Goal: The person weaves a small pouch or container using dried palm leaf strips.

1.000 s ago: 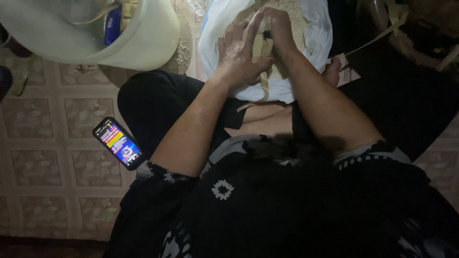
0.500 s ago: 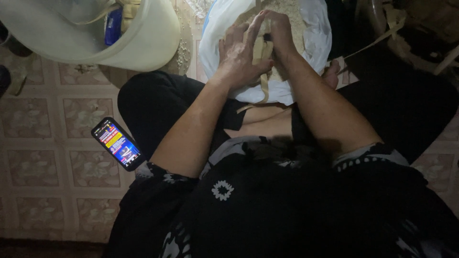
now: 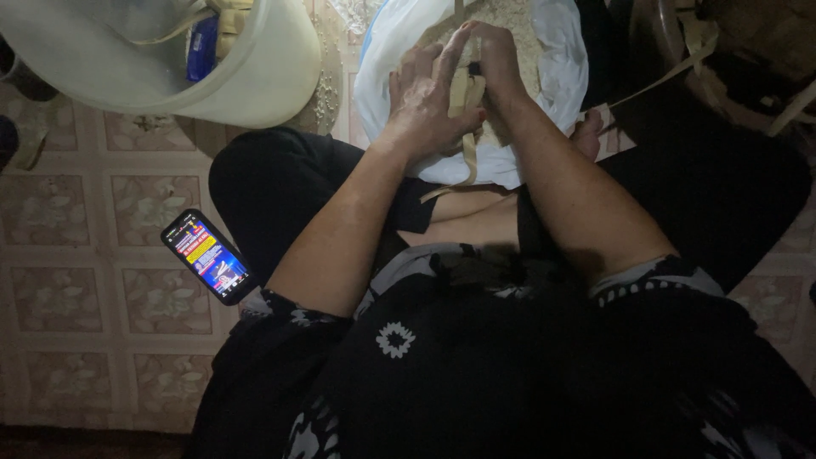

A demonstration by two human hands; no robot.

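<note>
I sit on the floor with both arms stretched forward over my lap. My left hand [image 3: 429, 102] grips a pale tan strip [image 3: 467, 144] whose loose end hangs down toward my knee. My right hand [image 3: 495, 59] pinches the same strip at its top, together with a small dark tool that I cannot make out. Both hands work right above an open white plastic bag [image 3: 561, 59] filled with pale fibrous material [image 3: 518, 25].
A white plastic bucket [image 3: 255, 76] with tan strips and a blue object stands at the upper left. A lit phone [image 3: 209, 256] lies on the patterned tile floor [image 3: 85, 289] by my left thigh. More tan strips [image 3: 680, 59] and a dark basket sit at the upper right.
Both hands stay over the bag on the strip. My left fingers have shifted slightly along it; the view has barely drifted.
</note>
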